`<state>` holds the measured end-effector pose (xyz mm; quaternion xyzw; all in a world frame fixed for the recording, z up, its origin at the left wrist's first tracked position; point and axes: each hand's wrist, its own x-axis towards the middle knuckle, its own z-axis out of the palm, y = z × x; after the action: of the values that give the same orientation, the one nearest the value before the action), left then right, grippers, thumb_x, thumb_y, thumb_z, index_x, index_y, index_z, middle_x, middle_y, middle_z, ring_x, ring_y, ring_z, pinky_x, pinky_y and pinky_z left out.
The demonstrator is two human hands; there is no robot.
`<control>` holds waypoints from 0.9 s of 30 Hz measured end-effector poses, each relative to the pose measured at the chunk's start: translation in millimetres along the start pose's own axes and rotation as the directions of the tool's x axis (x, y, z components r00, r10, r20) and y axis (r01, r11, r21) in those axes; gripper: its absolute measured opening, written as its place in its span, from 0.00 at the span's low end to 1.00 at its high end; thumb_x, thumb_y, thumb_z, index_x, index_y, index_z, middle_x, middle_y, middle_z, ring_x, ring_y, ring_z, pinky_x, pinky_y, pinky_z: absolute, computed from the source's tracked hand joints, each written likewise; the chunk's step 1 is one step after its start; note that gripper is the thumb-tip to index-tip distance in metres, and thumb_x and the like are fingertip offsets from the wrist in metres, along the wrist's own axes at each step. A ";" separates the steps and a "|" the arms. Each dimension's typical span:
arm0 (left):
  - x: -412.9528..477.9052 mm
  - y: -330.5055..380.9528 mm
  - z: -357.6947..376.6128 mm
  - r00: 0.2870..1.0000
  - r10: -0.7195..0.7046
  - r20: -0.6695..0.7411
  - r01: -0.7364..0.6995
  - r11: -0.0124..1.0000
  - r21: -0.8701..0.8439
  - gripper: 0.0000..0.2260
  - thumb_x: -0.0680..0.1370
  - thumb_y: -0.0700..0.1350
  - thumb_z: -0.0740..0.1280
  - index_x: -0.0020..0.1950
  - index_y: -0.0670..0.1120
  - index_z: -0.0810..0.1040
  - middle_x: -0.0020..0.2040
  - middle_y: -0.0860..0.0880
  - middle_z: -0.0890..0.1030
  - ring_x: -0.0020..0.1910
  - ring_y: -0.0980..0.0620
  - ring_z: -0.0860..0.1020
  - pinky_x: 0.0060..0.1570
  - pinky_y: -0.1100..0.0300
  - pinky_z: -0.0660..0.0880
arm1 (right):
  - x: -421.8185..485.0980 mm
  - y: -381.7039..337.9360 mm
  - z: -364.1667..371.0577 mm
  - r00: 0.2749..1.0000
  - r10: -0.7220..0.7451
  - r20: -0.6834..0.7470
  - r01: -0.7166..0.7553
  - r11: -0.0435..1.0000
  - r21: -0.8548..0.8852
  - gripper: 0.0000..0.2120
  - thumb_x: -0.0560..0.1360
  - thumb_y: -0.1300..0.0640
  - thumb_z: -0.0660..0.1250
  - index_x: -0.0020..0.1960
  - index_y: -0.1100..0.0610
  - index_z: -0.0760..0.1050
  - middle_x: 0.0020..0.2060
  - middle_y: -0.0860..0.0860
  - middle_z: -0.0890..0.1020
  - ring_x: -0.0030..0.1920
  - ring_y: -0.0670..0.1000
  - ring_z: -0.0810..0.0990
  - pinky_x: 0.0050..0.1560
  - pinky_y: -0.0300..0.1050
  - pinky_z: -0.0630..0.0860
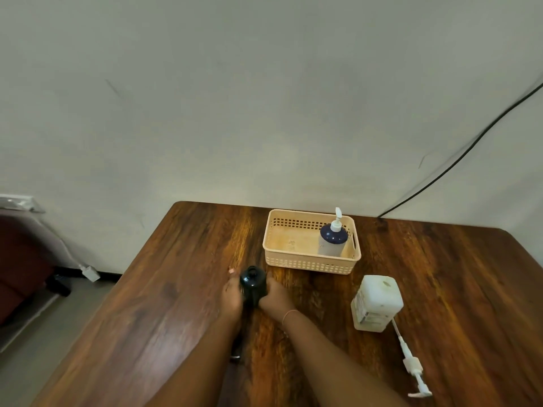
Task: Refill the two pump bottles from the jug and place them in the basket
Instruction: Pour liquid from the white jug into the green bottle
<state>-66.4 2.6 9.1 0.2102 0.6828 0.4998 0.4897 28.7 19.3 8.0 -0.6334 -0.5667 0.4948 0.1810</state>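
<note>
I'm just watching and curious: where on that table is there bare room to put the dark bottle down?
Bare wood lies left of the hands holding the open bottle, out to the table edge. The basket is free in its left half; a pump bottle fills its right corner. The right is crowded: jug, loose pump.
</note>
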 end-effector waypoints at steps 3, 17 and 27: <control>1.7 -6.1 -4.7 0.993 -0.037 0.116 0.040 0.999 -0.024 0.22 0.81 0.56 0.52 0.59 0.41 0.75 0.52 0.50 0.78 0.52 0.53 0.74 0.62 0.56 0.66 | -1.3 0.1 2.7 1.000 0.001 0.005 -0.001 1.000 0.018 0.25 0.71 0.68 0.63 0.67 0.58 0.67 0.62 0.57 0.76 0.64 0.55 0.72 0.65 0.46 0.68; -31.9 -19.6 36.5 0.907 -0.086 0.412 0.110 0.993 -0.035 0.26 0.78 0.62 0.51 0.63 0.45 0.76 0.68 0.43 0.73 0.67 0.46 0.71 0.70 0.46 0.65 | -24.6 36.6 -49.3 0.986 0.035 -0.161 -0.034 0.999 0.007 0.22 0.73 0.61 0.65 0.65 0.49 0.68 0.61 0.51 0.77 0.63 0.53 0.74 0.66 0.51 0.68; -47.8 -31.7 55.2 0.870 -0.144 0.471 0.151 0.988 0.024 0.24 0.79 0.59 0.53 0.66 0.44 0.73 0.69 0.42 0.71 0.68 0.44 0.69 0.70 0.44 0.65 | -48.6 66.2 -67.8 0.980 0.050 -0.192 -0.044 0.998 0.035 0.24 0.72 0.65 0.65 0.66 0.51 0.68 0.63 0.53 0.76 0.66 0.54 0.71 0.68 0.51 0.65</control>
<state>9.2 -21.4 1.7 0.2694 0.5537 0.3996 0.6790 127.2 -21.1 6.3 -0.6888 -0.5238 0.4436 0.2331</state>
